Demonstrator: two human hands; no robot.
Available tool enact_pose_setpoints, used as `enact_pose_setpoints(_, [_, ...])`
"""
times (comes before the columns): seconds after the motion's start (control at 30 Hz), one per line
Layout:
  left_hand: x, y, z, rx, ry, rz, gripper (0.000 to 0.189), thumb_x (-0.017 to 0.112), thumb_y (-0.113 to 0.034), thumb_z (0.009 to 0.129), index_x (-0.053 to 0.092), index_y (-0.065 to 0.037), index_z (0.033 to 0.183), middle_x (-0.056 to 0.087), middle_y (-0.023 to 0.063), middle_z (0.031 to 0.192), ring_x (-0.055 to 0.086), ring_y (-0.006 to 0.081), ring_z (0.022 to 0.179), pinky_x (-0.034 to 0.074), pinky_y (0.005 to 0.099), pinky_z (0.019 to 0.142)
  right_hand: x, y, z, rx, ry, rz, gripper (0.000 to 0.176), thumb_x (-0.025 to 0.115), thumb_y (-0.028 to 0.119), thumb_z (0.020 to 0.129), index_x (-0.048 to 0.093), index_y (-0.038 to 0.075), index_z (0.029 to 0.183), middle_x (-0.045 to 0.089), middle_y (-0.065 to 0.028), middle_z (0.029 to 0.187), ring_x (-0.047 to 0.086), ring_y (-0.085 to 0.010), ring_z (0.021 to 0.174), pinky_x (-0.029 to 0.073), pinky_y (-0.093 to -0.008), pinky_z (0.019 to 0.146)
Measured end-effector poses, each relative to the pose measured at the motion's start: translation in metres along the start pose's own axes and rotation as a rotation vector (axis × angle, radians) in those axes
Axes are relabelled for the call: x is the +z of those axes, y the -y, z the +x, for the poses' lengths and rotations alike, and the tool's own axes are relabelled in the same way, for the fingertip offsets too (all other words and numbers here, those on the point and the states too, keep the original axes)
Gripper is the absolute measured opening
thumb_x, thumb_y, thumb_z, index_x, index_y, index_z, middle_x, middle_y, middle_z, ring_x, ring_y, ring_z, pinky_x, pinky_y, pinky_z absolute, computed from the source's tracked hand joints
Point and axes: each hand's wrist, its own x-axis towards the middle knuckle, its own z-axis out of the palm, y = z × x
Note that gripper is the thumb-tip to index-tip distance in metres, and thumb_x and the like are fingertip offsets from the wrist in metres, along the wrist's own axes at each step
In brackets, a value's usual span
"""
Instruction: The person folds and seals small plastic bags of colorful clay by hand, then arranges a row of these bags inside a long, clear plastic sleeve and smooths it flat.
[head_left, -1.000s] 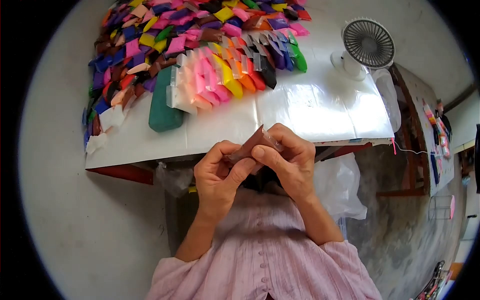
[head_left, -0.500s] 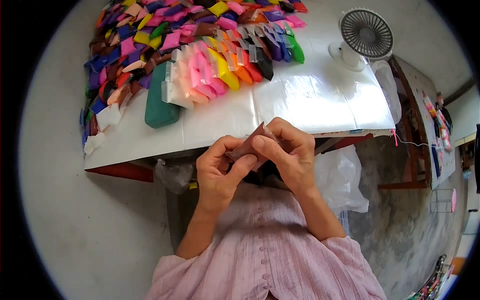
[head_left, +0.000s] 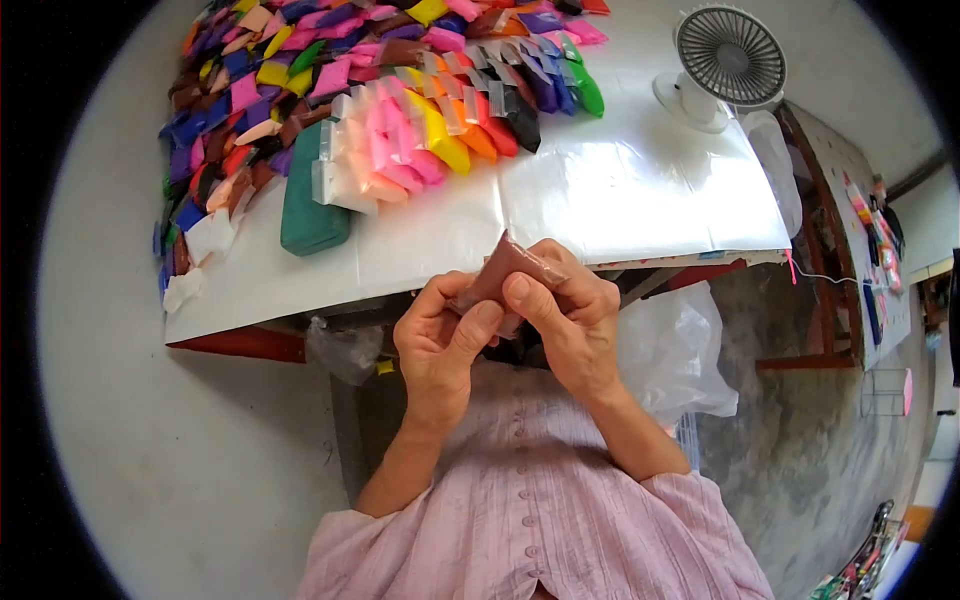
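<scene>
A small brown packet (head_left: 492,277) in clear plastic is pinched between both my hands, just off the table's front edge. My left hand (head_left: 440,325) grips its left side, thumb on top and fingers curled beneath. On the right side, my right hand (head_left: 570,315) presses its thumb on the packet, with the other fingers folded behind. One corner of the packet points up towards the table. Beyond my hands lies a row of filled clear packets in pink, yellow (head_left: 438,132), orange, red, black, blue and green. A dark green block (head_left: 315,200) lies at the row's left end.
A large heap of coloured packets (head_left: 245,92) covers the table's back left. The silver-covered table (head_left: 600,200) carries a white fan (head_left: 732,58) at the right. Clear plastic bags (head_left: 680,345) hang below the edge. Another table (head_left: 835,180) stands at the far right.
Both hands still hold the brown packet, its upper corner now tilted slightly more to the left. The view has shifted a little, so the table's contents sit slightly higher and further left.
</scene>
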Motion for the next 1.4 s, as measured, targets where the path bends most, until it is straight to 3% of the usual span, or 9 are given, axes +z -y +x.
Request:
enact_pose_setpoints(0.2, [0.006,-0.003,-0.003,-0.034,0.029,-0.021,0.028,0.07,-0.014,0.088,0.061,0.001,0.11,0.066,0.0028,0.092,0.06,0.0095,0.075,0.048,0.0224,0.067,-0.002,0.001,-0.003,-0.144,-0.068,-0.165,0.012,0.068,0.008,0.089,0.067,-0.004,0.087,0.057,-0.0047,0.076,0.053,-0.0087,0.063,0.041,-0.0235,0.054])
enact_pose_setpoints(0.6, [0.006,-0.003,-0.003,-0.035,0.1,0.053,0.021,0.07,-0.013,0.087,0.062,-0.001,0.103,0.065,0.0027,0.087,0.056,0.0079,0.071,0.044,0.0221,0.063,-0.005,0.009,0.006,-0.06,-0.081,-0.198,0.015,0.071,0.007,0.084,0.064,-0.003,0.074,0.055,-0.0043,0.069,0.05,-0.0093,0.058,0.038,-0.0248,0.052])
enact_pose_setpoints(0.7, [0.007,-0.006,-0.004,-0.022,0.079,0.07,0.02,0.069,-0.013,0.088,0.062,-0.001,0.102,0.065,0.0028,0.083,0.056,0.0072,0.068,0.044,0.0212,0.062,-0.008,0.005,0.005,-0.045,-0.032,-0.212,0.011,0.069,0.008,0.085,0.066,-0.003,0.085,0.057,-0.0074,0.074,0.051,-0.0116,0.056,0.041,-0.0261,0.053])
enact_pose_setpoints(0.83, [0.007,-0.011,0.001,-0.062,-0.067,0.107,0.015,0.067,-0.013,0.089,0.061,-0.002,0.097,0.063,0.0017,0.077,0.054,0.006,0.063,0.042,0.0201,0.059,-0.016,0.01,0.003,-0.395,-0.125,-0.615,0.032,0.064,0.003,0.083,0.062,-0.001,0.115,0.059,-0.0147,0.099,0.057,-0.022,0.066,0.049,-0.0316,0.059])
enact_pose_setpoints(0.93, [0.003,-0.017,0.006,-0.056,-0.13,0.111,0.012,0.066,-0.014,0.09,0.06,-0.004,0.09,0.062,-0.0002,0.075,0.052,0.0049,0.059,0.041,0.0192,0.056,-0.027,0.011,0.0,-0.659,-0.015,-0.977,0.054,0.062,-0.002,0.067,0.063,0.005,0.12,0.058,-0.0133,0.113,0.059,-0.0253,0.083,0.052,-0.0325,0.068])
enact_pose_setpoints(1.07, [0.006,-0.011,0.006,-0.108,-0.025,0.145,0.009,0.063,-0.012,0.092,0.06,-0.004,0.09,0.062,-0.0006,0.076,0.051,0.0036,0.061,0.039,0.0196,0.055,-0.024,-0.006,0.002,-0.87,0.0,-1.175,0.051,0.069,0.005,0.066,0.064,0.004,0.117,0.058,-0.0108,0.11,0.059,-0.0237,0.081,0.051,-0.0328,0.071])
enact_pose_setpoints(1.17, [0.01,-0.019,0.006,-0.109,0.014,0.173,0.017,0.061,-0.017,0.096,0.06,-0.002,0.088,0.055,-0.0043,0.074,0.042,0.0013,0.063,0.035,0.0187,0.057,-0.025,-0.003,0.001,-0.791,-0.003,-1.176,0.052,0.07,0.002,0.064,0.064,0.003,0.115,0.059,-0.0103,0.104,0.06,-0.0235,0.079,0.051,-0.0323,0.067])
enact_pose_setpoints(1.3, [0.002,-0.021,0.013,0.043,-0.007,0.289,0.017,0.058,-0.015,0.097,0.062,0.001,0.101,0.056,0.0009,0.086,0.043,0.0052,0.07,0.037,0.0208,0.062,-0.022,0.004,-0.002,-0.409,-0.028,-0.64,0.033,0.067,-0.005,0.076,0.064,0.0,0.109,0.061,-0.0121,0.093,0.061,-0.0249,0.079,0.049,-0.0292,0.071])
enact_pose_setpoints(1.4, [0.006,-0.017,0.015,-0.007,0.086,0.425,0.021,0.061,-0.012,0.093,0.063,-0.001,0.111,0.055,0.0014,0.096,0.045,0.0062,0.074,0.04,0.0203,0.068,-0.026,-0.002,-0.005,-0.087,-0.022,-0.26,0.023,0.071,0.004,0.082,0.062,-0.002,0.102,0.061,-0.0074,0.087,0.059,-0.0139,0.077,0.048,-0.0257,0.069])
